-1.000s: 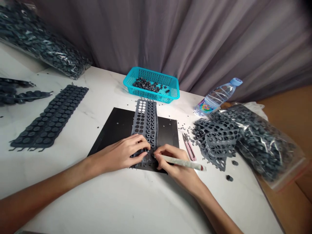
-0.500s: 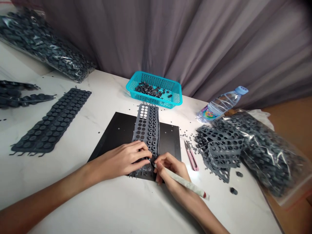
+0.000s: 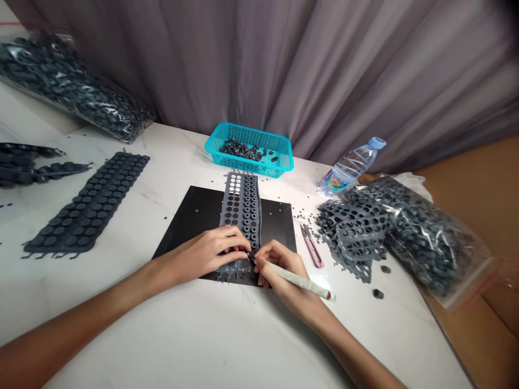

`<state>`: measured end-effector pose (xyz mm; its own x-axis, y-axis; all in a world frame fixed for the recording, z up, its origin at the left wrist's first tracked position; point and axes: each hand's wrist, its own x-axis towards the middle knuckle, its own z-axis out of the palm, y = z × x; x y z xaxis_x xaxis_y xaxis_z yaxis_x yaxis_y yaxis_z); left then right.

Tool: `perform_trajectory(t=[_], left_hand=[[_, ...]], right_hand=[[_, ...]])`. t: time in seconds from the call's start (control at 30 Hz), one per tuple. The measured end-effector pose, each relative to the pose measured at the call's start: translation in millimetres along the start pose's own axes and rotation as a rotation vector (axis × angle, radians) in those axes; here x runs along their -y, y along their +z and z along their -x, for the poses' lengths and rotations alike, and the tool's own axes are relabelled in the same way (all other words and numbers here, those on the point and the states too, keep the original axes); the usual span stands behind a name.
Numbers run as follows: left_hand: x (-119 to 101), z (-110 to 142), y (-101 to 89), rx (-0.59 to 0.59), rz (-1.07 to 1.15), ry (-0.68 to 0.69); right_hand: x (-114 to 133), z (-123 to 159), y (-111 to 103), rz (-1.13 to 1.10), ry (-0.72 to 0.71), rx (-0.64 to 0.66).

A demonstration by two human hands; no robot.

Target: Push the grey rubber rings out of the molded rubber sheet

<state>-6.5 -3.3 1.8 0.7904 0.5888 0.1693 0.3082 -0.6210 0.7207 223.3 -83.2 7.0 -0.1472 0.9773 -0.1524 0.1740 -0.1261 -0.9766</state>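
Observation:
A dark grey rubber sheet (image 3: 238, 212) with rows of round holes and ring-shaped studs lies lengthwise on a black board (image 3: 194, 213). My left hand (image 3: 221, 246) rests across its near part, fingers curled and thumb pressed in, gripping the rubber there. Between my right thumb and fingers is a pen-like tool (image 3: 298, 279) with a pale wrapped handle and a reddish band near its rear end. Its dark tip meets the sheet right beside my left fingertips. My right hand (image 3: 281, 265) sits at the sheet's right edge. What lies under my left fingers is hidden.
Behind the board stands a turquoise basket (image 3: 249, 167) with small dark pieces. Pink thread snips (image 3: 312, 246), perforated rubber scraps (image 3: 359, 232), a water bottle (image 3: 351, 167) and a bag of dark parts (image 3: 430, 237) are at right. Another studded sheet (image 3: 91, 205) and a filled bag (image 3: 77, 86) lie left.
The view has shifted a little, so the things on the right appear farther left. My right hand and the tool's tip have moved slightly up along the sheet; both hands keep their grips.

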Motion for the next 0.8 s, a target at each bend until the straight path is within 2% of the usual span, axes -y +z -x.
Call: perform_trajectory(t=[0.5, 0.8], left_hand=[[0.2, 0.2, -3.3, 0.023, 0.024, 0.006], [-6.7, 1.2, -3.3, 0.018, -0.105, 0.063]], right_hand=[[2.5, 2.4, 2.7, 0.119, -0.09, -0.015], [0.6, 3.4, 2.2, 0.181, -0.098, -0.009]])
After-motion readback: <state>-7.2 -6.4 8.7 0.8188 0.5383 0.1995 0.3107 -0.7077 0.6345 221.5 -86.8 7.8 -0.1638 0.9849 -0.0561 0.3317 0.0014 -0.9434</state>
